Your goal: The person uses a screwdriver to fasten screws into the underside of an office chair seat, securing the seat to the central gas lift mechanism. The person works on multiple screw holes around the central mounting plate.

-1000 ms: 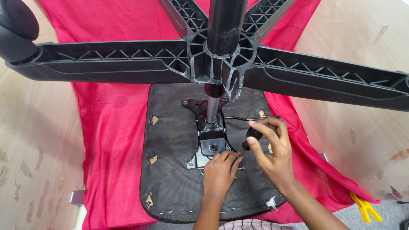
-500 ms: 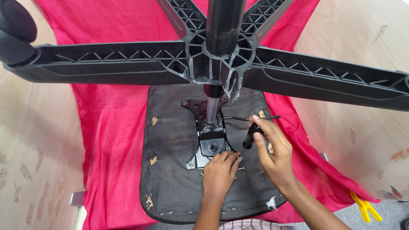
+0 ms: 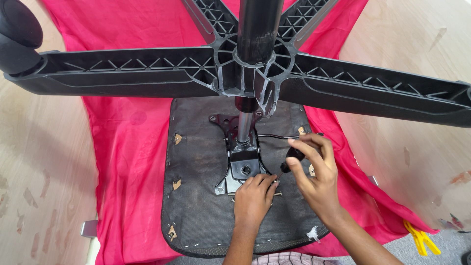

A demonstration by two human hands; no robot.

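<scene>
- The upturned office chair lies seat-down on a red cloth (image 3: 127,162), its black five-arm base (image 3: 147,68) spreading across the top of the view and the gas column (image 3: 244,125) dropping to the metal mounting plate (image 3: 244,167) at the middle of the seat underside (image 3: 196,196)
- The left hand (image 3: 252,198) rests on the lower edge of that plate, fingers curled down onto it near the small screws; whether it pinches one I cannot tell
- The right hand (image 3: 316,181) sits just right of the plate, fingers closed around a black tool handle (image 3: 293,159)
- The handle's long axis slants from upper right down toward lower left, its lower tip aimed at the plate's right edge, close to the left fingertips
- The thin bent lever (image 3: 274,136) runs sideways from the column, just above the right hand
- The left hand is nearer the plate; the right is beside it, apart
</scene>
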